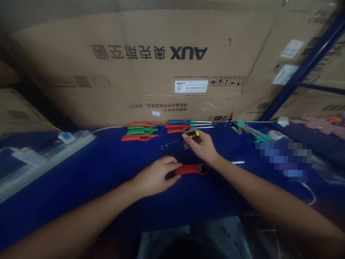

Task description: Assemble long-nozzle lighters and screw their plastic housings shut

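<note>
My left hand [159, 174] is closed around the dark end of a red long-reach lighter [190, 169]. The lighter lies across the blue table, its green trigger and metal tube [238, 162] toward the right. My right hand [202, 145] grips a screwdriver [194, 134] by its black and yellow handle. The screwdriver's thin shaft points left and down toward a few small screws [162, 146] on the table; whether the tip touches one I cannot tell. My right wrist passes over the lighter's trigger end and hides part of its tube.
Behind stand red and green handle shells [139, 137] and several lighters with tubes [179, 126]. Loose metal tubes with green parts [249, 133] lie at the right. A power strip [54, 154] runs along the left. A large cardboard box [151, 72] walls off the back.
</note>
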Action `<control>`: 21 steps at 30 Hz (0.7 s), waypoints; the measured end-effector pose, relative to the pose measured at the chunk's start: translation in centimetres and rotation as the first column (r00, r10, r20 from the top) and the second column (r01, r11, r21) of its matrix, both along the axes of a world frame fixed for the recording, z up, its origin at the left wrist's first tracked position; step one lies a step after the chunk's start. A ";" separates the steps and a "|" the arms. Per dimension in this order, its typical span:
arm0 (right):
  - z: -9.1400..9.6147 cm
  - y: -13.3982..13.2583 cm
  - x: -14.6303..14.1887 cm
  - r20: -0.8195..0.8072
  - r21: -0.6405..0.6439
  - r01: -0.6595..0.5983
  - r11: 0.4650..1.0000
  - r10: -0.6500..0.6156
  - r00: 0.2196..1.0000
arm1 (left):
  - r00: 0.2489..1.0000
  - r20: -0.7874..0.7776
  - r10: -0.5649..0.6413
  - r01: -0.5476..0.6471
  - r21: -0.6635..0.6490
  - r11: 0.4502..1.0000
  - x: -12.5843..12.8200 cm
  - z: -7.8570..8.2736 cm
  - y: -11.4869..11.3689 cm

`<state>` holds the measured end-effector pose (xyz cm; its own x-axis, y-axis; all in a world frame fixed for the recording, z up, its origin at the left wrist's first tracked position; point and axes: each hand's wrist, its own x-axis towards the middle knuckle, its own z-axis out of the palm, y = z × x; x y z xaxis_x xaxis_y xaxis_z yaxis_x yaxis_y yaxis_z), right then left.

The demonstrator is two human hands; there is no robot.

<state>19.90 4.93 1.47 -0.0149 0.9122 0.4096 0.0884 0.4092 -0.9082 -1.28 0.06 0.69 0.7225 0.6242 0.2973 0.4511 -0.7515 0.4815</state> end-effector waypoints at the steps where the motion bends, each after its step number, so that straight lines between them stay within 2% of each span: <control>1: 0.1 0.0 0.0 0.001 -0.001 0.009 1.000 -0.009 1.000 | 1.000 -0.003 0.002 -0.002 -0.001 1.000 0.0 0.0 0.0; 6: 0.2 0.1 0.1 0.024 -0.019 -0.039 0.999 0.040 0.999 | 1.000 -0.013 0.005 -0.005 -0.003 1.000 0.0 0.1 0.1; 10: -0.2 -0.1 0.1 0.082 0.033 -0.092 0.995 0.089 0.993 | 1.000 -0.015 0.002 -0.002 -0.004 1.000 0.0 0.1 0.1; 13: -0.2 -0.3 0.1 0.167 0.053 -0.100 0.994 0.090 0.982 | 1.000 -0.009 0.001 -0.001 -0.005 1.000 0.0 0.0 0.0; 21: -0.1 -0.5 0.2 0.253 0.095 -0.098 0.991 0.071 0.965 | 0.999 -0.043 0.005 -0.005 -0.003 1.000 0.0 0.1 0.2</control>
